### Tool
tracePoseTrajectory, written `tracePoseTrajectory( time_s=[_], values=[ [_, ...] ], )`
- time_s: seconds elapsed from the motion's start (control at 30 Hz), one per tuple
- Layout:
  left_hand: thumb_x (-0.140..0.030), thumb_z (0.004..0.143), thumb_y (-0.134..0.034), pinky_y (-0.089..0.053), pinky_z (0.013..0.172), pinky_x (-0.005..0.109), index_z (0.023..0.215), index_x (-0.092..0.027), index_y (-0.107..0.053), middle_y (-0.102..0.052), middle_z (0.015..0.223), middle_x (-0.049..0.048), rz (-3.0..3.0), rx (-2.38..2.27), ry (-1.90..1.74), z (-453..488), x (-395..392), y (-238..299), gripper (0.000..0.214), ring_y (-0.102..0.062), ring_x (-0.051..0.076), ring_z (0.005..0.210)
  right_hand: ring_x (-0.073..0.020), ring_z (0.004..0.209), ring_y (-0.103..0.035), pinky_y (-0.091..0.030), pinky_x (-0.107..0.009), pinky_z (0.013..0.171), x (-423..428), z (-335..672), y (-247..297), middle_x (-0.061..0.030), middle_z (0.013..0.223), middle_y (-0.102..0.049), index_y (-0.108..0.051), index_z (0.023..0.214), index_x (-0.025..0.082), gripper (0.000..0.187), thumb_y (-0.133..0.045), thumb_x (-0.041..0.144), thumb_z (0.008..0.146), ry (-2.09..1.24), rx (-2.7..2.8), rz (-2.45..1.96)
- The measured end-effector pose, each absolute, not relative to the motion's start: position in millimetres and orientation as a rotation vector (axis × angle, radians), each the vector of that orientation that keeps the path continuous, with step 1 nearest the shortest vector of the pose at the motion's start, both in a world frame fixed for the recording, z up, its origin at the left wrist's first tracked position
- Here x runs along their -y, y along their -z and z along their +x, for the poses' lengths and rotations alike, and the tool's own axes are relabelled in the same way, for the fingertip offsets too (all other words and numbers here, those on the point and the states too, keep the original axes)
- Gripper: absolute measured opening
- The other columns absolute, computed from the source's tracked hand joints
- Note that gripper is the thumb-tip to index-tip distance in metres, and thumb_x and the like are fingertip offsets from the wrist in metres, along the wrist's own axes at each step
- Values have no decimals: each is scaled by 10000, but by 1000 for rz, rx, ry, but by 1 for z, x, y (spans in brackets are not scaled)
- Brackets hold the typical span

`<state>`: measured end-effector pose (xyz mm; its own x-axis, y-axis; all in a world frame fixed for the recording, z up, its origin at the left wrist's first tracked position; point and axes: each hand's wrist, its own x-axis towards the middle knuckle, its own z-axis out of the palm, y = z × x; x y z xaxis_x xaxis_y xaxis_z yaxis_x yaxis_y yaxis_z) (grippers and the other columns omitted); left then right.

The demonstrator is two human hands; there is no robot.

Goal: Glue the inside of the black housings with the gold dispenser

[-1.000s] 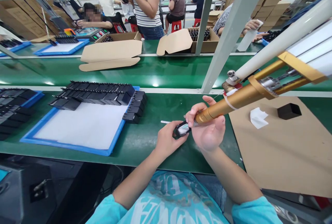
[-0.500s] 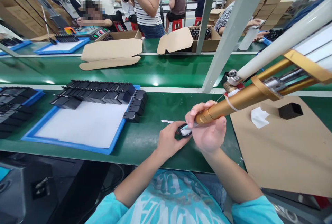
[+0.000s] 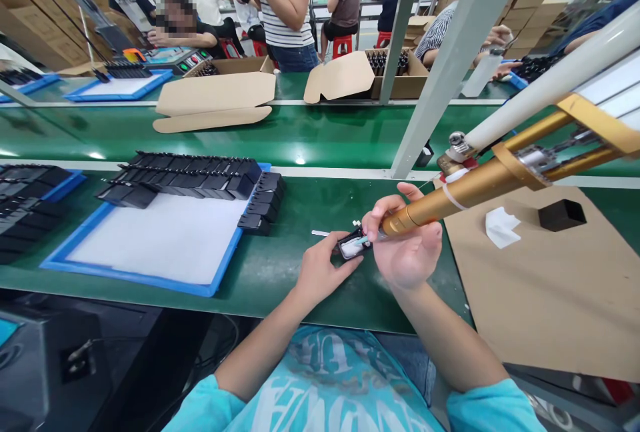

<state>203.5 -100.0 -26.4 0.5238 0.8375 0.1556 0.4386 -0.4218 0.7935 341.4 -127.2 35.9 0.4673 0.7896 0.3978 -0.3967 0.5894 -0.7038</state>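
Between thumb and fingers, my left hand grips a small black housing over the green bench. Its open side faces up and shows a white interior. My right hand is around the front end of a gold dispensing gun, which slants down from the upper right. The gun's pale blue nozzle reaches over the housing's opening; whether it touches the white inside I cannot tell. Small white bits show at the housing's far edge.
To the left, a blue-rimmed tray bears rows of black housings. At right, a cardboard sheet carries a black box and crumpled white paper. A grey post rises behind the gun. Co-workers sit and stand beyond.
The housing has turned so more of its white interior shows, and the nozzle is now visible over it. My right hand and the gun have shifted slightly right.
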Motion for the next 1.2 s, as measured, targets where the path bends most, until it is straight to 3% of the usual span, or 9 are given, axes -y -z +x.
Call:
tracePoseTrajectory(
  time_s=[0.23, 0.37, 0.43, 0.63, 0.8, 0.9, 1.03, 1.1, 1.2],
  values=[
    [-300, 787, -730, -505, 918, 385, 1114, -216, -619, -675, 1096, 57, 2084, -1019, -480, 156, 92, 47, 356, -634, 243, 1040, -105, 479, -511, -422, -310, 528, 127, 341, -38, 16, 793, -621, -552, 1121, 281, 439, -443, 602, 842, -764, 772, -571],
    [-368, 786, -745, -415, 1076, 427, 1324, -239, -493, -591, 1332, 87, 1898, -874, -399, 145, 83, 44, 608, -547, 259, 1244, -108, 489, -528, -427, -310, 530, 126, 343, -36, 14, 810, -630, -556, 1137, 278, 431, -455, 584, 851, -772, 783, -533],
    [-381, 824, -708, -384, 1104, 431, 1364, -235, -460, -574, 1368, 100, 1804, -762, -376, 152, 77, 42, 611, -533, 256, 1270, -107, 495, -536, -432, -310, 537, 126, 344, -35, 13, 819, -632, -555, 1149, 274, 428, -456, 571, 858, -777, 784, -520],
    [-285, 924, -532, -487, 921, 350, 1141, -171, -559, -686, 1184, 117, 1601, -628, -404, 179, 72, 47, 247, -635, 216, 1085, -100, 481, -529, -420, -300, 526, 124, 345, -34, 18, 817, -638, -563, 1131, 274, 417, -480, 570, 849, -772, 783, -528],
    [-95, 789, -508, -470, 864, 323, 1010, -190, -591, -708, 959, 38, 1944, -684, -537, 178, 76, 46, 255, -627, 182, 918, -99, 474, -523, -419, -300, 519, 124, 345, -35, 23, 805, -627, -548, 1127, 279, 427, -477, 587, 839, -768, 777, -558],
    [-85, 794, -461, -437, 914, 366, 1153, -195, -586, -677, 1055, 56, 2202, -616, -505, 171, 78, 36, 396, -566, 212, 1000, -101, 477, -524, -422, -299, 508, 125, 346, -35, 22, 811, -626, -540, 1127, 280, 425, -473, 587, 841, -768, 779, -563],
    [-236, 952, -432, -396, 967, 429, 1480, -220, -341, -602, 1282, 94, 2385, -596, -377, 164, 84, 22, 537, -493, 255, 1113, -101, 482, -525, -427, -304, 516, 125, 346, -35, 20, 815, -628, -544, 1124, 274, 416, -483, 575, 844, -781, 787, -540],
    [-282, 992, -404, -408, 951, 426, 1509, -230, -296, -607, 1297, 88, 2418, -637, -363, 162, 89, 21, 531, -490, 252, 1100, -101, 484, -524, -422, -307, 525, 125, 346, -35, 17, 820, -629, -547, 1126, 272, 408, -489, 564, 847, -784, 789, -528],
    [-297, 997, -430, -448, 915, 398, 1466, -221, -384, -664, 1205, 73, 2408, -699, -441, 163, 95, 25, 477, -528, 229, 1038, -103, 485, -525, -412, -312, 537, 125, 346, -35, 13, 824, -633, -552, 1129, 267, 404, -489, 555, 853, -781, 790, -512]
  ],
)
